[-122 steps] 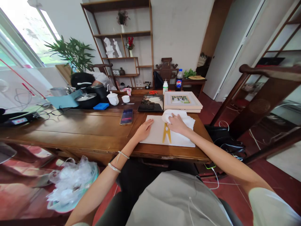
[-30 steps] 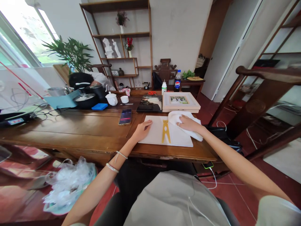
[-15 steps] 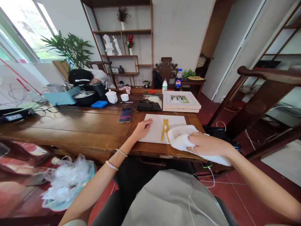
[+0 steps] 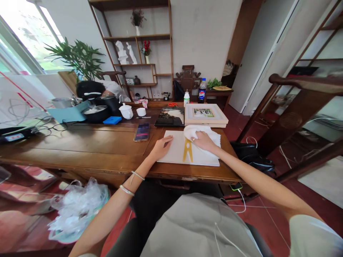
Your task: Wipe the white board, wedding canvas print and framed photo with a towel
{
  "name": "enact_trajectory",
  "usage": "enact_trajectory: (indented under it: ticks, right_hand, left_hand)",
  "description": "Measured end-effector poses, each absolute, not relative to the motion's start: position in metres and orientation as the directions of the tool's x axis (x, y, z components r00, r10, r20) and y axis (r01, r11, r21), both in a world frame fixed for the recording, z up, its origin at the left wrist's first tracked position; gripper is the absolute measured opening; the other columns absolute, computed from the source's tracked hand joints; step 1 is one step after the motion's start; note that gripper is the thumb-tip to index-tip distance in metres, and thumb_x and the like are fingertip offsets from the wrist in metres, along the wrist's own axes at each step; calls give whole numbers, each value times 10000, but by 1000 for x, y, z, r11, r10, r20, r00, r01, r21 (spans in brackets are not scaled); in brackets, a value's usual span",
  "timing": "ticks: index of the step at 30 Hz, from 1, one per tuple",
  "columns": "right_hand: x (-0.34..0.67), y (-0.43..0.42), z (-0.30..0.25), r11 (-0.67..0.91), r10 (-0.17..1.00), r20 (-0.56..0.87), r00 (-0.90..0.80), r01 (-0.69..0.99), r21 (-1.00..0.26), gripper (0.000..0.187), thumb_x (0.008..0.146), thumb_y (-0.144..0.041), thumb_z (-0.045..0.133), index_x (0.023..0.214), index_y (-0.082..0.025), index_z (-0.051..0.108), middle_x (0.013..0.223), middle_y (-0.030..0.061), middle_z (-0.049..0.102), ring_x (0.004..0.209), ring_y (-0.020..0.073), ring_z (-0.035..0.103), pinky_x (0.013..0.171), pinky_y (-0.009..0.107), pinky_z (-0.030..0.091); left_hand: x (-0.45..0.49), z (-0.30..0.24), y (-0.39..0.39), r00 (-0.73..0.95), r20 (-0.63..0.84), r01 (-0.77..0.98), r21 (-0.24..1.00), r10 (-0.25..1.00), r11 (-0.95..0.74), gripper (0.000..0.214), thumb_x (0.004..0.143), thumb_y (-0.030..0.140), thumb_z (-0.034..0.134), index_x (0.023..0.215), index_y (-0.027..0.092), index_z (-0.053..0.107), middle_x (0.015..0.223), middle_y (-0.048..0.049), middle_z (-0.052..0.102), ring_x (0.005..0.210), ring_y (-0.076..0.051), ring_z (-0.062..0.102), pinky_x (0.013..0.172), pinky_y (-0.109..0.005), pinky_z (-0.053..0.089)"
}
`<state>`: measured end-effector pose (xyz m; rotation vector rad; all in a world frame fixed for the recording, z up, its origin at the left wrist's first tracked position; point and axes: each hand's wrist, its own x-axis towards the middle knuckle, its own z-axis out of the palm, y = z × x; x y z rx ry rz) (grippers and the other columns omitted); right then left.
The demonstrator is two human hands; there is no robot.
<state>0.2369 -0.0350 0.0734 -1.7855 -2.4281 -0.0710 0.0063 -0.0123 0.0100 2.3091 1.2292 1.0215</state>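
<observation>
Cloth under right hand, far board edge

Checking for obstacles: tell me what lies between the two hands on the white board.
Head view: a bare stretch of white board, then the yellow peg-shaped piece lying flat close by the right hand, which holds a white cloth.

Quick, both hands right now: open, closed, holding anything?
Left hand: open, flat on the white board.
Right hand: closed on the white cloth, atop the board.
</observation>
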Motion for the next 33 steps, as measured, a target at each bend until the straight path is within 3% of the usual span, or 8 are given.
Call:
enact_trajectory:
  ticks: [4,11,16,22,33]
  right_hand:
    - [218,-69,74,453,885,119,-449,891,-6,217,804,-192,472,915,-84,624,1117,193,597,1075,293,520,917,346,344]
    - [209,-149,95,704,709,53,-704,710,10,170,723,-153,511,790,-115,662,1206,207,562,1162,324,475,937,410,360]
    - [208,-123,90,669,732,92,-674,738,88,217,717,-183,543,865,-95,676,1218,205,561,1189,323,451,971,405,330]
    - [210,-67,97,582,790,60,-610,778,236,193,724,-172,529,839,-111,672,875,161,644,948,284,563,811,351,404]
    - [212,-122,102,769,625,57,-778,627,127,92,716,-163,540,688,-134,623,848,128,577,889,239,516,772,321,386]
  left_hand:
    - [6,8,-11,362,444,580,582,820,-571,364,846,236,430,1132,136,631,1257,-73,581,1202,-205,515,1079,-360,352]
    - [7,8,-11,369,439,584,576,819,-572,372,845,228,422,1133,118,631,1261,-83,575,1207,-218,510,1083,-364,346]
    - [6,6,-10,366,446,583,574,817,-575,367,844,219,428,1141,132,626,1263,-76,575,1203,-212,514,1077,-364,353]
    - [6,8,-10,370,453,575,574,811,-583,362,845,216,431,1131,119,630,1247,-91,586,1198,-205,520,1073,-358,357]
    - [6,7,-10,349,455,571,590,819,-571,345,840,221,446,1112,137,640,1243,-80,591,1191,-212,526,1069,-368,364]
